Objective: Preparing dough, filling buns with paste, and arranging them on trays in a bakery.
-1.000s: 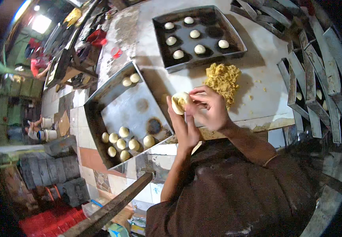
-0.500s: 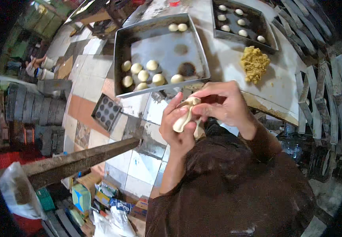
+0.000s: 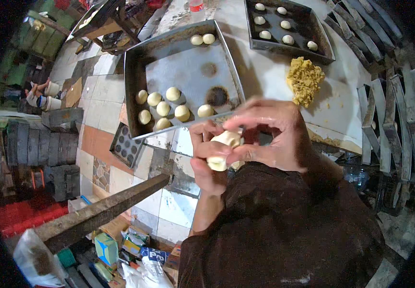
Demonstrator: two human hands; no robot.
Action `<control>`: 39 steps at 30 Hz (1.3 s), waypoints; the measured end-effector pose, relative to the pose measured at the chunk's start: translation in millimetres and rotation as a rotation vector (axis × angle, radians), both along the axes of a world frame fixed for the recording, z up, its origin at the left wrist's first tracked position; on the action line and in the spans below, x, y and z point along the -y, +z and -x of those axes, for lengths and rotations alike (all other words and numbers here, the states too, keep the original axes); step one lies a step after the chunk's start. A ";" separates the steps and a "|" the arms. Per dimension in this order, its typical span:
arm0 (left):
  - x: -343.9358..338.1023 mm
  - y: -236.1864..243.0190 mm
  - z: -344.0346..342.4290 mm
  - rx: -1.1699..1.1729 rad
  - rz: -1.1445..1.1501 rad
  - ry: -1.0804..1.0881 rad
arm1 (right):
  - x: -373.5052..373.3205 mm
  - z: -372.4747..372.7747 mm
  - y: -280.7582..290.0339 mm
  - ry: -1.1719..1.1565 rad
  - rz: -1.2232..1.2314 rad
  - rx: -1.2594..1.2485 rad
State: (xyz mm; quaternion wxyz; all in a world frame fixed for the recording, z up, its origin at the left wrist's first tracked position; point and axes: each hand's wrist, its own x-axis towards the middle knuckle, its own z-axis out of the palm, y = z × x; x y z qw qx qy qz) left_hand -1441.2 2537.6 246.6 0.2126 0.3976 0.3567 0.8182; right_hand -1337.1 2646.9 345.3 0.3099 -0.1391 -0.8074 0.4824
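A soft, pale piece of dough (image 3: 227,138) is held between both hands, just past the near edge of the large tray. My left hand (image 3: 207,156) curls its fingers around the dough from the left. My right hand (image 3: 277,132) pinches its upper right side between thumb and fingers, a little smeared by motion. Beyond them, the large metal tray (image 3: 178,62) holds several round dough balls, most in its near left part and a pair (image 3: 202,39) at the far right. To the right, a crumbly yellow-brown mound of filling (image 3: 305,81) sits on the white tabletop (image 3: 346,96).
A second dark tray (image 3: 303,36) with several dough balls stands at the far right. Metal trays (image 3: 385,115) are stacked along the right. A wooden beam (image 3: 106,206) crosses the lower left, above packages and bags (image 3: 140,261). A round-cup mould pan (image 3: 127,144) lies lower down.
The view has shifted, so the trays appear farther left. My fingers have closed more around the dough, and my right hand has changed its pinch on it.
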 end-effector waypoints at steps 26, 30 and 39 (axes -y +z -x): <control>-420.9 -99.6 -64.9 -0.303 0.474 -0.647 | -360.9 -96.4 -120.9 -0.195 -0.326 0.198; -440.2 -73.8 -35.2 -0.222 0.949 -0.874 | -455.3 -93.2 -166.2 -0.439 0.157 0.079; -357.2 -75.4 100.8 -0.070 0.852 0.237 | -583.3 -103.7 -263.4 -0.359 -0.502 0.907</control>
